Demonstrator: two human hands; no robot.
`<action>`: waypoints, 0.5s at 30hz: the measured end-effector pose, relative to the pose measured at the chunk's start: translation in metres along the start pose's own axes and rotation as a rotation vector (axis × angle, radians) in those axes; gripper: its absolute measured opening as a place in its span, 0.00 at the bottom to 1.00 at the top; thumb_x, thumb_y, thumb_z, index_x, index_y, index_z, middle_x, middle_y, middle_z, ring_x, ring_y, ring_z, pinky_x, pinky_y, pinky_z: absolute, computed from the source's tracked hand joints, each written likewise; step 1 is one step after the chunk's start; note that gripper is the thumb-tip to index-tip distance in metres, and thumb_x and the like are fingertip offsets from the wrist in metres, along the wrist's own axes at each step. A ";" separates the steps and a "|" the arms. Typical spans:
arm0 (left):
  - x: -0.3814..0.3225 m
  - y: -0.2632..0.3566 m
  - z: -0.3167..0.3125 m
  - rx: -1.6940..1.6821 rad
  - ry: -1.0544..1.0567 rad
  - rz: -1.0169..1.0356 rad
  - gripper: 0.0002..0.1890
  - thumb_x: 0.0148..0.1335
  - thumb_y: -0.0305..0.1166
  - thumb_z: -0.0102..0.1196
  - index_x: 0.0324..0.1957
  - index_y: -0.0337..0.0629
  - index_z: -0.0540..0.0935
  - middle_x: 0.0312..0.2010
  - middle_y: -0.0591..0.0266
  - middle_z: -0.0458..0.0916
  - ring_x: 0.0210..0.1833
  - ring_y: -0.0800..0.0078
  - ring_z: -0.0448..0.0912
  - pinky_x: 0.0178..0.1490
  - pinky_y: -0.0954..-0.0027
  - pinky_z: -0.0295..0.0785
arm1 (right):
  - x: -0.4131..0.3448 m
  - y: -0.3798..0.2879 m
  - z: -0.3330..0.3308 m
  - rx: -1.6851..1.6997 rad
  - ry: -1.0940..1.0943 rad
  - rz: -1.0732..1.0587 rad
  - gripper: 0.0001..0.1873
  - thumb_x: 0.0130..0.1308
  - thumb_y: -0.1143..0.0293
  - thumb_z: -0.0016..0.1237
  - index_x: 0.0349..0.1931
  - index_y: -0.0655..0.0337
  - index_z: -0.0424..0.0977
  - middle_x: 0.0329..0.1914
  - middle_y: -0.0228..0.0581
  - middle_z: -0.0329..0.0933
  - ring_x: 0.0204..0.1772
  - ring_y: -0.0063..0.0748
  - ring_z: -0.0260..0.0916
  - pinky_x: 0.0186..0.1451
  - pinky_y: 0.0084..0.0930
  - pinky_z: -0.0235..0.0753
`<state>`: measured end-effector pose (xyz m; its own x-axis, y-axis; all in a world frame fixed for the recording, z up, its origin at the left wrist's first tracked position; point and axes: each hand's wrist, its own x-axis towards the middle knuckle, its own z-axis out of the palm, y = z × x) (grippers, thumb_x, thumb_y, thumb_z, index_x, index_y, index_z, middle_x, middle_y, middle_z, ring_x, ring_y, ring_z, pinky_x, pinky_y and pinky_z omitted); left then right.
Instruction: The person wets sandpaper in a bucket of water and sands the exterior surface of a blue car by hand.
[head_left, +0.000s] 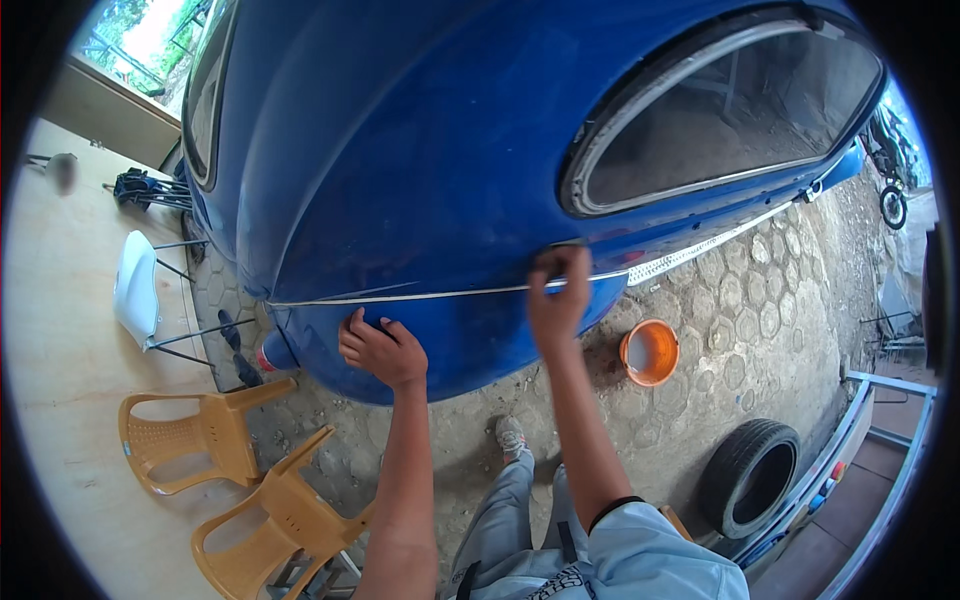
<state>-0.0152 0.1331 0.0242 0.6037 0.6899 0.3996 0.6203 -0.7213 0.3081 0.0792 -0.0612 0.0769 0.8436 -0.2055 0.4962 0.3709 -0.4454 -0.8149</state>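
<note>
Before me is the rounded body of a blue car (420, 187), with a pale trim strip (450, 294) along the seam above its fender (465, 337). My left hand (384, 351) rests on the fender just below the strip, fingers half curled and thumb apart, with nothing seen in it. Farther right, my right hand (559, 300) is blurred at the strip and the panel above it. Its fingers close on a small flat piece (564, 244), mostly hidden, whose material I cannot make out. The side window (727, 120) lies above and right of this hand.
An orange bucket (667, 352) holding cloudy liquid stands right of the fender on hexagonal pavers (724, 292). A tyre (750, 480) lies near a metal frame (862, 386). Tan plastic chairs (225, 435) and a white chair (136, 292) are at left, by a wooden panel (67, 315).
</note>
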 end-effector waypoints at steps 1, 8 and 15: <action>0.000 -0.001 -0.001 0.000 0.005 0.003 0.20 0.62 0.33 0.44 0.56 0.38 0.67 0.58 0.48 0.64 0.62 0.52 0.61 0.64 0.50 0.54 | -0.010 -0.003 0.015 0.028 0.006 -0.060 0.15 0.53 0.86 0.51 0.41 0.62 0.75 0.36 0.43 0.74 0.37 0.43 0.73 0.40 0.33 0.74; 0.002 -0.001 -0.003 0.006 0.006 -0.017 0.19 0.63 0.33 0.44 0.55 0.39 0.67 0.57 0.49 0.65 0.61 0.52 0.61 0.64 0.51 0.55 | 0.032 0.047 -0.058 -0.139 -0.246 -0.306 0.13 0.56 0.87 0.49 0.40 0.63 0.75 0.39 0.44 0.75 0.40 0.47 0.74 0.41 0.38 0.74; -0.001 0.000 0.002 0.014 0.036 0.019 0.19 0.63 0.33 0.43 0.56 0.40 0.68 0.57 0.49 0.65 0.61 0.52 0.61 0.63 0.50 0.55 | 0.020 0.049 -0.043 -0.100 0.147 0.053 0.13 0.59 0.90 0.45 0.42 0.67 0.72 0.40 0.48 0.73 0.41 0.49 0.76 0.44 0.31 0.75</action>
<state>-0.0152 0.1326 0.0217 0.5970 0.6735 0.4359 0.6163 -0.7329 0.2882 0.0974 -0.1245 0.0600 0.7925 -0.3528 0.4975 0.2807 -0.5132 -0.8111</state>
